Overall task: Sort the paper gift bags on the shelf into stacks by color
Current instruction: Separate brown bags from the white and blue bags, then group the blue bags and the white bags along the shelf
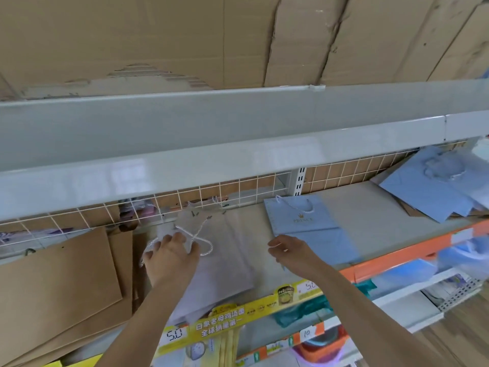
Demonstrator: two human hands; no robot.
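At the shelf's centre, left hand [172,250] fingers pinch the white twisted-cord handle [201,241] of a flat pale-grey paper gift bag [225,263], light, floppy, crease-prone, while the right hand [288,251] hovers loosely curled, empty, at three o'clock beside a flat light-blue paper gift bag [304,223].

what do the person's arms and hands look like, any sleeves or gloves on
Both arms are bare as far as the picture shows, with no sleeves in view. The left hand and right hand wear no gloves, and no rings, watch or bracelets are visible.
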